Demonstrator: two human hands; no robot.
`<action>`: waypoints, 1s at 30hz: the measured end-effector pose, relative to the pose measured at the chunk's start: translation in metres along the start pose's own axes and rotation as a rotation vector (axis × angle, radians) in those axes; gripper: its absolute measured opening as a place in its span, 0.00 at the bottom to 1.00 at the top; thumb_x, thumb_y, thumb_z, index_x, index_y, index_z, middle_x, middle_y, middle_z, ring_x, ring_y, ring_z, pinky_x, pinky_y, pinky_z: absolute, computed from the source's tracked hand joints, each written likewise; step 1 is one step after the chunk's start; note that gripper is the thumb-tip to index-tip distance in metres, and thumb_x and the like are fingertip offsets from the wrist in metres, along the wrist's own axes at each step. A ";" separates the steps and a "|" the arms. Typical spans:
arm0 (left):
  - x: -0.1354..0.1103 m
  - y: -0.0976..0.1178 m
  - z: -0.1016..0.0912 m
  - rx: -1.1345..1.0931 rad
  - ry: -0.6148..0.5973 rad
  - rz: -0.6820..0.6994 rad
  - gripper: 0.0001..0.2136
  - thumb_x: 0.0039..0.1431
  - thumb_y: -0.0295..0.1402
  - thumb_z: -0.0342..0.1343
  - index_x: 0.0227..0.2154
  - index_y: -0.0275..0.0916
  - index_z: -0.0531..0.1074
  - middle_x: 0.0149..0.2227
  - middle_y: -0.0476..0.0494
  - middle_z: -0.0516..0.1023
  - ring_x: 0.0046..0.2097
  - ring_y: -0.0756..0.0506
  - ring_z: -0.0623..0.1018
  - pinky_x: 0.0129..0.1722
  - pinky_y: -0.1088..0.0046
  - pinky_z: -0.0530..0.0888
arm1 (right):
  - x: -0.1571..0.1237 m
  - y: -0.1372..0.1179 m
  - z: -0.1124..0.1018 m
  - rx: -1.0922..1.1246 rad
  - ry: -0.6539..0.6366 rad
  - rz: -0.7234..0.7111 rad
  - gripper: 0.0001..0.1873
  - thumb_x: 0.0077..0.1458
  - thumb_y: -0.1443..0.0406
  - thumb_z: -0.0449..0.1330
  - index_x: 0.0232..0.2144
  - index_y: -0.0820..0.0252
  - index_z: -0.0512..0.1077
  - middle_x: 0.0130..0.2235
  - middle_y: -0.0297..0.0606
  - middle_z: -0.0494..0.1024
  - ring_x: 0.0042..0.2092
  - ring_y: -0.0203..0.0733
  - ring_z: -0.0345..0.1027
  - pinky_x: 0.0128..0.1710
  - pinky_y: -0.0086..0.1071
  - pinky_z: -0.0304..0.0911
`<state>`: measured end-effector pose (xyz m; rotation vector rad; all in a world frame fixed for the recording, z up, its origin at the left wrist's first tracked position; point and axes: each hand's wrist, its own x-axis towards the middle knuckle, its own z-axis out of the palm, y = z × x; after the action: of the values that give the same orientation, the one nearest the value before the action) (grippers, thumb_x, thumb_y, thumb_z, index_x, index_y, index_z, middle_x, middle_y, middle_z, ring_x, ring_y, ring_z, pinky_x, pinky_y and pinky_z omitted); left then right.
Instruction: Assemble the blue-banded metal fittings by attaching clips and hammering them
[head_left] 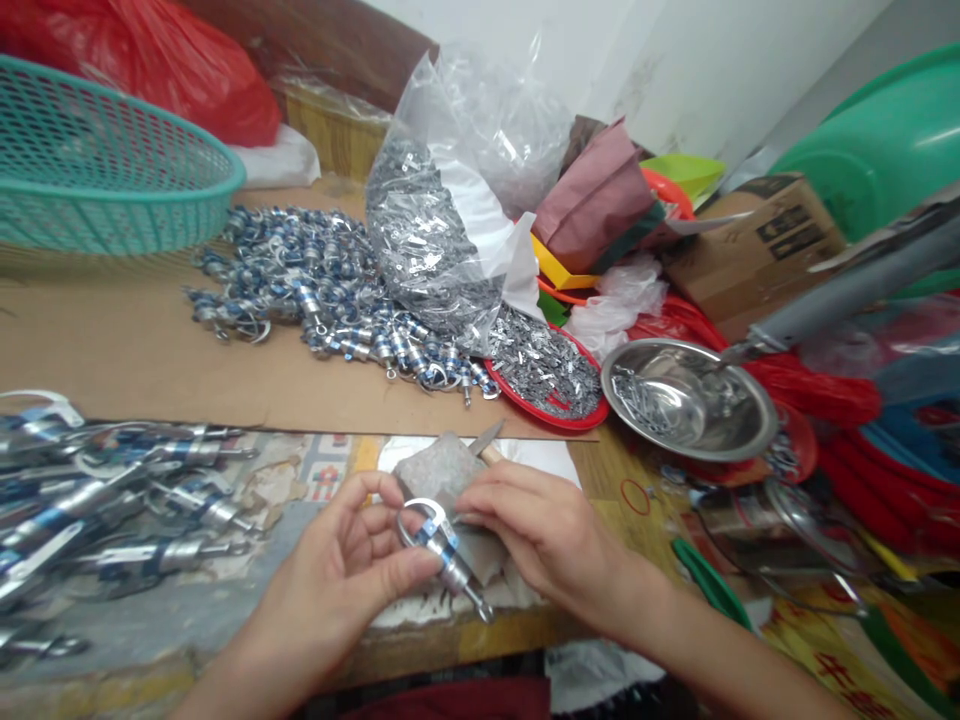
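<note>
My left hand [352, 560] holds a small silver-and-blue metal fitting [442, 545] between thumb and fingers. The fitting has a curved white-silver arm at its top and a small ring at its lower end, tilted down to the right. Beside it, my right hand [536, 520] is closed, its fingertips at the fitting's upper right; what they pinch is hidden. Behind both hands sits a grey stone block [439, 465]. A pointed blade [486, 437] with a wooden handle shows just above my right fingers; whether that hand grips it, I cannot tell.
Similar fittings lie loose at the left [150, 500] and in a heap [300, 270] on cardboard. A clear bag [427, 240] and a red plate [551, 375] hold small metal pieces. A steel bowl [690, 400] stands right, a teal basket [112, 215] back left.
</note>
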<state>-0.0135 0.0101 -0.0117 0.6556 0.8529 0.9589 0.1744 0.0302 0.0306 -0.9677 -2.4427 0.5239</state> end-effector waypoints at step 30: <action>0.001 -0.005 -0.003 0.084 0.042 0.022 0.17 0.43 0.28 0.66 0.32 0.42 0.61 0.28 0.53 0.79 0.31 0.49 0.79 0.32 0.76 0.75 | -0.065 0.023 -0.010 -0.179 0.187 0.459 0.14 0.56 0.65 0.55 0.46 0.57 0.67 0.42 0.41 0.74 0.43 0.44 0.70 0.41 0.34 0.67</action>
<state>-0.0137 0.0093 -0.0172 0.7208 0.9284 0.9633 0.2344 0.0014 0.0094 -1.5922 -2.1274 0.3438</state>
